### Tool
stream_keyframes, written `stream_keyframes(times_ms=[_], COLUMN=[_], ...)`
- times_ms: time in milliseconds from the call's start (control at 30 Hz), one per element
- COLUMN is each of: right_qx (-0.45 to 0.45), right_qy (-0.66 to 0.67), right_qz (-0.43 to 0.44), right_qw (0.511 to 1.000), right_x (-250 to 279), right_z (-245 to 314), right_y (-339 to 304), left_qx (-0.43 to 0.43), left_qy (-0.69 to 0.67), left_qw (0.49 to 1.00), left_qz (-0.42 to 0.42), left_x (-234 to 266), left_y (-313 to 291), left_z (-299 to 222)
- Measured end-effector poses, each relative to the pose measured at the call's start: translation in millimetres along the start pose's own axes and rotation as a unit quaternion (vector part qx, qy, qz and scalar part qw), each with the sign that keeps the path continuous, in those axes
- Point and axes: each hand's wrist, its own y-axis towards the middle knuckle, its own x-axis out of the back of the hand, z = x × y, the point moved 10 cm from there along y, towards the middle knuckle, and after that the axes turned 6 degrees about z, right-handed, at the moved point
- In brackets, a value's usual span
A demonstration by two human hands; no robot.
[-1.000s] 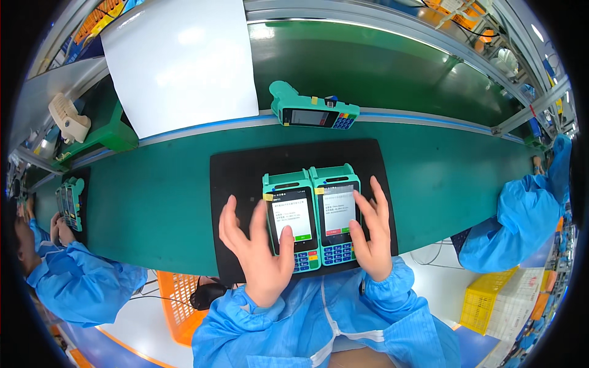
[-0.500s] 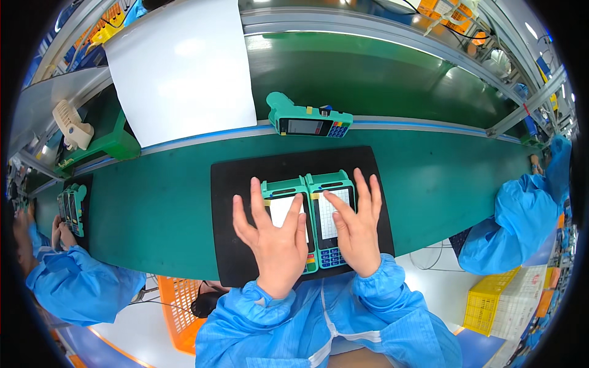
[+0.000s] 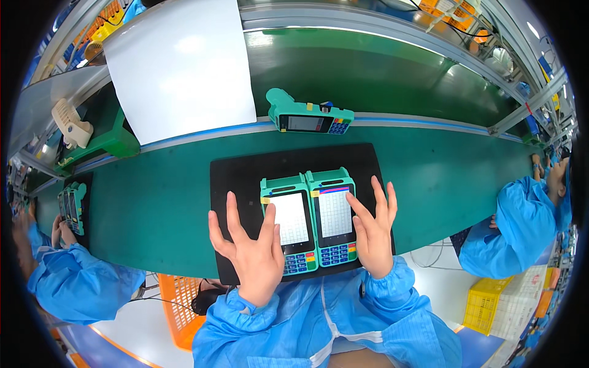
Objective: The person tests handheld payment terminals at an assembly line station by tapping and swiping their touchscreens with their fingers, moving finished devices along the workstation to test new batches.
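Two green handheld payment terminals lie side by side, screens up, on a black mat [image 3: 236,178]. The left terminal [image 3: 296,224] shows a white screen with grid lines on its lower part. On the right terminal [image 3: 334,214] the grid covers most of the screen, with a pinkish-purple band along the top. My left hand [image 3: 254,260] is open, fingers spread, its index fingertip at the left edge of the left screen. My right hand [image 3: 375,239] is open too, its index fingertip at the right edge of the right screen. Whether either fingertip presses the glass, I cannot tell.
A third green terminal [image 3: 311,119] leans at the table's back edge, beside a large white sheet [image 3: 181,67]. A beige device [image 3: 72,124] sits on a green stand at the left. People in blue sleeves [image 3: 86,285] work on both sides. An orange basket [image 3: 178,306] stands below.
Both hands have moved outward, the left one to the left and the right one to the right. Grid lines now show on the left screen, and a coloured band tops the right one.
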Motion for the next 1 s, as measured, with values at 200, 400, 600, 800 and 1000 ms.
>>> stream_keyframes(times_ms=[200, 400, 600, 800, 1000], right_qx=[0.002, 0.005, -0.003, -0.003, 0.009], right_qy=[-0.002, -0.002, 0.011, 0.01, 0.004], right_qz=[0.008, -0.002, -0.003, -0.002, -0.001], right_qw=[1.0, 1.0, 1.0, 1.0, 1.0], right_x=[-1.7, -1.9, 0.2, -1.9, 0.1], right_z=[-1.8, -1.1, -2.3, -4.5, -1.8], right_y=[-10.1, -7.2, -7.7, -7.7, -10.8], left_qx=[-0.037, -0.045, 0.029, -0.001, -0.029], left_qy=[-0.04, -0.023, 0.037, 0.012, 0.005], left_qw=[0.999, 0.999, 0.999, 1.0, 0.999], left_qz=[0.006, 0.014, -0.003, -0.001, 0.015], left_x=[0.3, -11.0, 5.0, 4.8, 1.2], left_y=[3.0, 19.3, 15.2, 13.1, -0.2], left_z=[-14.1, -29.8, -0.7, 5.7, 3.4])
